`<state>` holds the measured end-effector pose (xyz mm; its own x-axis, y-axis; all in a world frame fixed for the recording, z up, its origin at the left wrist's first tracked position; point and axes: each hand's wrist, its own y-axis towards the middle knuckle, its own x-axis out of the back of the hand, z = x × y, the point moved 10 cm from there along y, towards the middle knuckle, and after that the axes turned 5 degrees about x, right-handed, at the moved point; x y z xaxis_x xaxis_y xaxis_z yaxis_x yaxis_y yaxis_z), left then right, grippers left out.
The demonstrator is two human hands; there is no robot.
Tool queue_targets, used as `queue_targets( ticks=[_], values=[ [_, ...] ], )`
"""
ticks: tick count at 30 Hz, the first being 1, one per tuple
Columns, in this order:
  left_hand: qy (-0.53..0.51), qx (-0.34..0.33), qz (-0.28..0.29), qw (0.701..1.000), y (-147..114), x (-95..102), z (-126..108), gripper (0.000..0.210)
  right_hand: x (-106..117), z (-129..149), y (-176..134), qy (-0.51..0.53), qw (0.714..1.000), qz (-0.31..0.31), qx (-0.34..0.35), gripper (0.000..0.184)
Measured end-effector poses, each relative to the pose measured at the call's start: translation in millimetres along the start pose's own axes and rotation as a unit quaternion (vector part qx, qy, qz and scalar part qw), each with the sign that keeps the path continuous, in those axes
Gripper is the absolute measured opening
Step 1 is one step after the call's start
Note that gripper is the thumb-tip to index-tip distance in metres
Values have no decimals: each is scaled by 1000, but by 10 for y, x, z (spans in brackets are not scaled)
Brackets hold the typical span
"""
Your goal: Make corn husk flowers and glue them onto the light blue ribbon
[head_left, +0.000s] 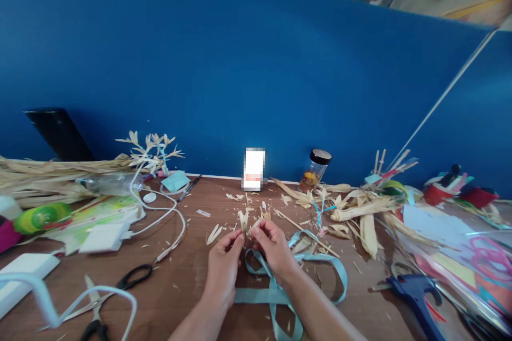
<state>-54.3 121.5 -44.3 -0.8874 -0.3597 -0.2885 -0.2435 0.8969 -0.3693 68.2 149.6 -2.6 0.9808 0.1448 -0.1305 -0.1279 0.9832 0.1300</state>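
Close together over the middle of the brown table, my two hands work at a small corn husk flower (244,220). My left hand (227,256) pinches the flower's base between thumb and fingertips, its pale petals pointing up. The fingers of my right hand (273,245) are pinched around a small strip of husk (256,226) right beside the flower. Beneath and around my hands a light blue ribbon (336,269) lies in loose loops. A cut piece of husk (214,234) rests just left of the flower.
Black-handled scissors (96,303) lie open at the left, near white cables and a charger (104,235). A blue glue gun (414,298) lies at the right. A jar (314,169), husk flowers (152,149) and dried husks (368,218) line the blue partition (240,64). Husk scraps litter the table.
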Motion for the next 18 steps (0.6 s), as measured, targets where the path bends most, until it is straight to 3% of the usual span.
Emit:
queue_targets(
  ticks=[5,9,18],
  values=[
    [6,4,30,1000,16,-63,-18,25,-3,-28,10,-62,998,19,12,16],
    [-1,-7,53,999,26,-106,-17,23,54,-29,15,-130,990,-3,48,16],
    [-11,-5,79,997,41,-160,30,23,83,30,-23,-143,987,-46,63,16]
  ],
)
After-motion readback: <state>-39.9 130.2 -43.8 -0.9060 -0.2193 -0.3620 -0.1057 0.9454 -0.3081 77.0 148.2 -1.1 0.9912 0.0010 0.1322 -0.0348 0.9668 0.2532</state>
